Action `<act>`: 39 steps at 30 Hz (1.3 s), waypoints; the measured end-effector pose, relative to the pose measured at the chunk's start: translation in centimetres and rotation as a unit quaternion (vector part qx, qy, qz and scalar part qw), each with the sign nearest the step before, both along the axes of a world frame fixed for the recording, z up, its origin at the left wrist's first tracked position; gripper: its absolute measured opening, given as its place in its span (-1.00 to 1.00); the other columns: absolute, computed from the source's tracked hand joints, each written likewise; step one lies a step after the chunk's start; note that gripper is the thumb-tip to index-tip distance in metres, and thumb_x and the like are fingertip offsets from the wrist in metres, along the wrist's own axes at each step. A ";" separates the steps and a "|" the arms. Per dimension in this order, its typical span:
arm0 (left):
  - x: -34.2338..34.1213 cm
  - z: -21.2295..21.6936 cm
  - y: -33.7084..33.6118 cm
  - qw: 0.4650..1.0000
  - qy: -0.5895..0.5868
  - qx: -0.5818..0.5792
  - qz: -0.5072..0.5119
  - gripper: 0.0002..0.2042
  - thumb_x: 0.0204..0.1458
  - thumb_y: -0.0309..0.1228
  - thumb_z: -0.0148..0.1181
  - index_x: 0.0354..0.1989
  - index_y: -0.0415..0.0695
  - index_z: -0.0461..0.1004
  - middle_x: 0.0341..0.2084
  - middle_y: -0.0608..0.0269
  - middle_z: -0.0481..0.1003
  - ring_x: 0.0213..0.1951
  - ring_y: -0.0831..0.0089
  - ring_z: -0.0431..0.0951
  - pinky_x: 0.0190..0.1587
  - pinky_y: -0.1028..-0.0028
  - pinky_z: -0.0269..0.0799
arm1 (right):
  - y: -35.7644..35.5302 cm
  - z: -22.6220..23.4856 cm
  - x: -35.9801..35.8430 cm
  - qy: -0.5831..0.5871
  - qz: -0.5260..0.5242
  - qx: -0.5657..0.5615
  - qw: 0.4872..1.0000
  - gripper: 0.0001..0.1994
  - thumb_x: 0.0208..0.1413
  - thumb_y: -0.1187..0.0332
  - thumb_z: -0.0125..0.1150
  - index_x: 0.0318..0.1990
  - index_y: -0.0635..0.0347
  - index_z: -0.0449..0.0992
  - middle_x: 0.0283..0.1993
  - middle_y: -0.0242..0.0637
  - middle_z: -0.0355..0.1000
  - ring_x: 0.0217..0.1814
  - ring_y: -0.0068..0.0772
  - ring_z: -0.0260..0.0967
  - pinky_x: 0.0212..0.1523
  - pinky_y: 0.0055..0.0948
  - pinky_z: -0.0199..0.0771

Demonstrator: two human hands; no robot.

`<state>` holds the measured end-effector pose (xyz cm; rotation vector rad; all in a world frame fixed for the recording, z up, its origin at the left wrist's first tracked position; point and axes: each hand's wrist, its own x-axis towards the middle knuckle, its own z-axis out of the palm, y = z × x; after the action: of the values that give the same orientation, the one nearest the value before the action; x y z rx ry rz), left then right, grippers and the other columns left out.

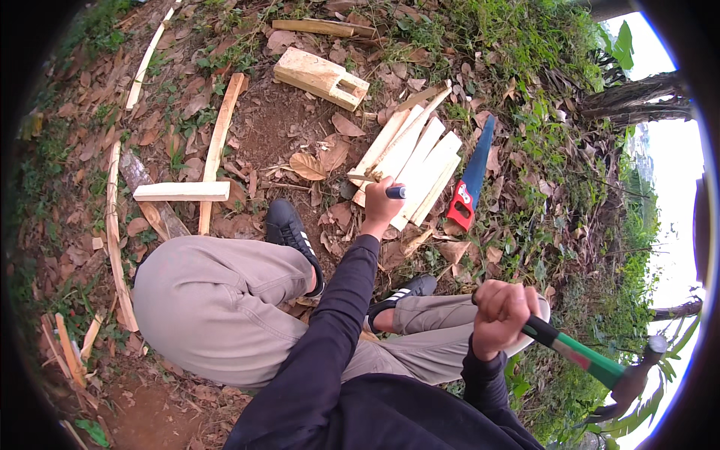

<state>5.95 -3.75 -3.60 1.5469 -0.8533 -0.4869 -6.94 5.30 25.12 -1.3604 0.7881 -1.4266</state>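
My left hand (381, 204) is closed around what looks like a chisel (397, 193), its dark blue handle end showing on the right and a thin blade pointing left. It is held just in front of several pale wooden slats (416, 161) lying side by side on the ground. Off to the right, my right hand (504, 315) grips a claw hammer (592, 364) by its green and black handle, the metal head tilted out to the far right. Beyond the hands lies a thick wooden block (319, 75) with a rectangular slot cut near one end.
A handsaw (474, 172) with a blue blade and red handle lies right of the slats. To the left, a short pale board (182, 191) rests across a longer wooden strip (217, 142). Dry leaves cover much of the soil; a tree trunk (637, 97) stands at the right.
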 end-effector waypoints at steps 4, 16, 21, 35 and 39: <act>-0.6 0.7 -0.5 1.000 0.003 -0.019 0.001 -0.74 -0.07 -0.47 0.26 -0.70 -0.21 0.33 -0.78 -0.05 0.40 -0.65 0.00 0.51 -0.57 0.23 0.36 | 0.8 -12.5 -4.7 0.585 0.044 0.242 0.773 -0.71 0.14 0.41 0.07 -0.59 0.34 0.28 -0.77 -0.30 0.15 -0.69 -0.54 0.10 -0.63 -0.33 0.13; -0.4 0.8 -0.7 1.000 0.002 -0.009 -0.010 -0.76 -0.06 -0.46 0.24 -0.69 -0.21 0.36 -0.75 -0.07 0.42 -0.62 0.02 0.54 -0.56 0.23 0.36 | 1.5 -9.1 -3.3 0.363 -0.066 0.182 0.911 -0.64 0.20 0.45 0.01 -0.65 0.28 0.17 -0.80 -0.30 0.09 -0.77 -0.39 0.04 -0.66 -0.35 0.06; 1.1 0.4 -1.7 1.000 0.000 -0.023 0.011 -0.74 -0.07 -0.51 0.24 -0.70 -0.25 0.31 -0.77 -0.07 0.36 -0.70 0.11 0.44 -0.59 0.30 0.27 | 1.0 -6.9 -1.3 0.517 0.010 0.177 0.837 -0.68 0.12 0.39 0.23 -0.57 0.41 0.33 -0.73 -0.09 0.15 -0.68 -0.45 0.15 -0.57 -0.28 0.17; -0.3 0.4 -0.5 1.000 -0.006 0.011 0.004 -0.79 -0.04 -0.45 0.20 -0.67 -0.20 0.40 -0.76 -0.09 0.41 -0.62 -0.02 0.53 -0.55 0.19 0.38 | -0.6 -6.9 -2.3 0.480 -0.011 0.217 0.850 -0.64 0.16 0.36 0.22 -0.63 0.37 0.33 -0.76 -0.28 0.20 -0.69 -0.56 0.18 -0.62 -0.36 0.11; -0.2 -0.2 0.2 1.000 -0.016 0.018 -0.001 -0.78 -0.05 -0.47 0.21 -0.68 -0.21 0.37 -0.76 -0.08 0.41 -0.62 -0.02 0.52 -0.55 0.20 0.37 | -1.0 1.8 0.3 0.100 -0.038 0.098 0.989 -0.64 0.27 0.50 -0.08 -0.61 0.05 0.10 -0.78 -0.55 -0.02 -0.79 -0.70 -0.14 -0.75 -0.52 -0.08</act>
<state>5.72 -3.56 -3.80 1.5899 -0.8756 -0.4819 -6.59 4.31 26.89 -1.3456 1.0926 -1.2450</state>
